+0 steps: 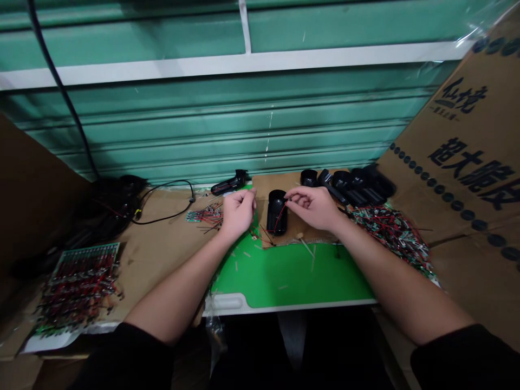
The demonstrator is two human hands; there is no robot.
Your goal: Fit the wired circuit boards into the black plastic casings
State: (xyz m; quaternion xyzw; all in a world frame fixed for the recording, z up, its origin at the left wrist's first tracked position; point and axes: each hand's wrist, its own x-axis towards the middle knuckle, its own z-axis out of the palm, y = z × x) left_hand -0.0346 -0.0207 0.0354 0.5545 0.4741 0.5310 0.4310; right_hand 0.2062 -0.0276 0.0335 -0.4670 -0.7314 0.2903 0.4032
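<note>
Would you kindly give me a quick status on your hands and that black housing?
Left hand pinched beside the black plastic housing. Right hand at its red wire. Wired circuit boards piled off to the right.

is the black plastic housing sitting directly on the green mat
No, the black plastic housing sits on a brown cardboard sheet laid over the green mat.

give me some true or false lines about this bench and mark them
1. The black plastic housing sits between the left hand and the right hand: true.
2. A red wire lies across the housing: true.
3. A brick wall stands behind the bench: false, it is a teal corrugated shutter.
4. The wired circuit boards at far left lie in a loose heap: false, they sit in neat rows.
</note>
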